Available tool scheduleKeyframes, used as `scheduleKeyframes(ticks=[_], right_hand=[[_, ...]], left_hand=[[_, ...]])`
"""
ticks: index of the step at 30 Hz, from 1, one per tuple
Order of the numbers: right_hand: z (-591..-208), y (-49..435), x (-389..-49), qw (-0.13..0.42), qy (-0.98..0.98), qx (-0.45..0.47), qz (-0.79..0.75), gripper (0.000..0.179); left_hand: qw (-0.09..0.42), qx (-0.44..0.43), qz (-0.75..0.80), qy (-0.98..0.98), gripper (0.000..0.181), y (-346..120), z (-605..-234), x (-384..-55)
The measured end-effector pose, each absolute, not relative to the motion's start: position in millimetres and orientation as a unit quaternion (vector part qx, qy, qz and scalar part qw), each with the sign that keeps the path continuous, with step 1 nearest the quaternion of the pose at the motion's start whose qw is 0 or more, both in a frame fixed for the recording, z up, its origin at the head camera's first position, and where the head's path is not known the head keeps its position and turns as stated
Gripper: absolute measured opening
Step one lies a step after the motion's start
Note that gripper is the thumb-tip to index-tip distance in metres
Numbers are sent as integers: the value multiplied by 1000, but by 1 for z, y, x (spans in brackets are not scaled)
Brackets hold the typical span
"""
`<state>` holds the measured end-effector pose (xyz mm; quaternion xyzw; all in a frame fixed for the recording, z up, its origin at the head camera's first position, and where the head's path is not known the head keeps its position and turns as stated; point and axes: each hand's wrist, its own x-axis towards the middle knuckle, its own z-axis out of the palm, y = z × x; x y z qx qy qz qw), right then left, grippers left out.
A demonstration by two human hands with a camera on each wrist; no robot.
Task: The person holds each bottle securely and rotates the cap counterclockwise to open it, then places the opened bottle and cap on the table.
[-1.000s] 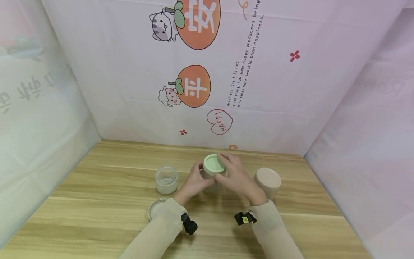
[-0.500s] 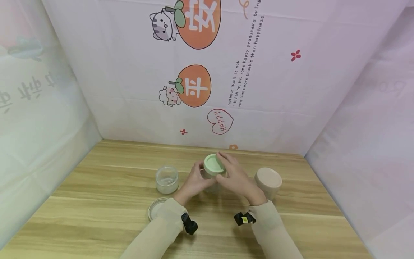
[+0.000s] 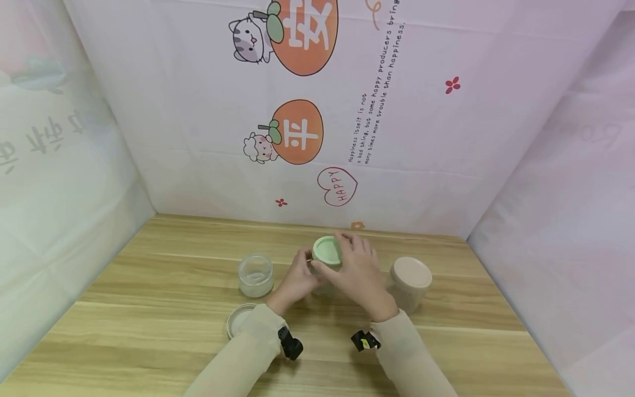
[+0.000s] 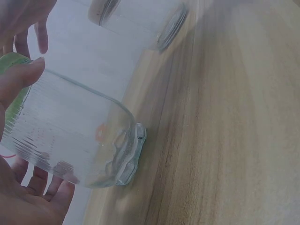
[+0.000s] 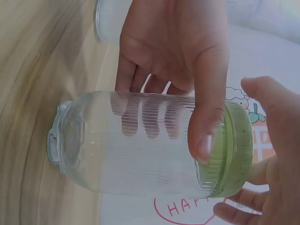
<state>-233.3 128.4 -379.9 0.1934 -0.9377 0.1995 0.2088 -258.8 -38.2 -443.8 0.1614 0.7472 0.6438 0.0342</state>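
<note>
My left hand (image 3: pixel 299 280) grips an upright glass jar (image 4: pixel 79 131) with ribbed sides and a green lid (image 3: pixel 326 250). In the left wrist view its fingers go round the glass, and the thumb lies up by the lid's edge. My right hand (image 3: pixel 354 275) is spread about the lid. From the right wrist view, the right thumb (image 5: pixel 262 89) stands away from the lid, and the fingers (image 5: pixel 241 201) are partly hidden behind it. The jar's scalloped base is close over the wooden table in both wrist views.
To the left stands a small lidless glass jar (image 3: pixel 256 275). A round lid (image 3: pixel 239 320) lies nearer, partly under the left sleeve. Right of the hands is a glass jar with a beige lid (image 3: pixel 410 272). Printed cloth walls (image 3: pixel 407 209) enclose the wooden table (image 3: pixel 149 309).
My right hand has turned and shifted left, its thumb now reaching across the front of the lid and its fingers looser. My left hand and the jar have stayed in place.
</note>
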Motion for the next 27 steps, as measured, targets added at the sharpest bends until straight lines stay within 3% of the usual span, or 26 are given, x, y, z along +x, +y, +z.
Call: scheduleKeyframes(ticks=[9,27], right_hand=[[-379,128,-231,248,-949,151,124,82],[-380,132,-233,211,-948,182,152,77]], left_hand=[[27,160,647,745,74,-37,-443,-258],[30,144,633,760,75,-37,-442,-258]])
